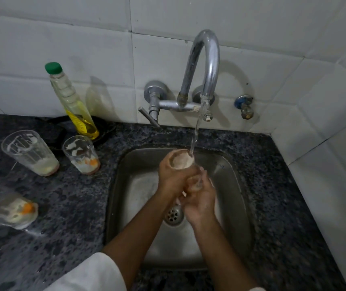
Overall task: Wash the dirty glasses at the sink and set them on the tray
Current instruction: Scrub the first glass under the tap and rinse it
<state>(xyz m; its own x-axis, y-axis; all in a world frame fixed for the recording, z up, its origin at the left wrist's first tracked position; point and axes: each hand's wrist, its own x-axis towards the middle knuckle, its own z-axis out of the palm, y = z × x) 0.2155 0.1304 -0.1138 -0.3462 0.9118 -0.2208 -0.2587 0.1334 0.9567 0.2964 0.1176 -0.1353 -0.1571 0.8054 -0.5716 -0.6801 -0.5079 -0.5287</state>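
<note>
From my feed I see a dark speckled stone counter [67,206] wrapped around a steel sink [233,185], with pale wall tiles [84,49] behind and to the right. A curved chrome tap [207,66] on the wall runs a thin stream of water [195,135] down toward the basin; the drain [173,215] sits near the middle of the sink floor. On the counter to the left stand two dirty glasses: a taller one [30,153] with pale streaks and a shorter one [82,154] with white and orange residue, just in front of a green-capped bottle [73,101] of yellow liquid. A third dirty glass [6,206] lies on its side at the left edge. Both forearms reach in over the basin. My left hand [174,177] is wrapped around the upper part of the glass being washed [181,161], which is held above the sink, mouth tilted up under the stream, with cloudy liquid inside. My right hand [199,198] cups the lower end of that glass, fingers curled against it. A white sleeve [96,274] shows on the left arm.
</note>
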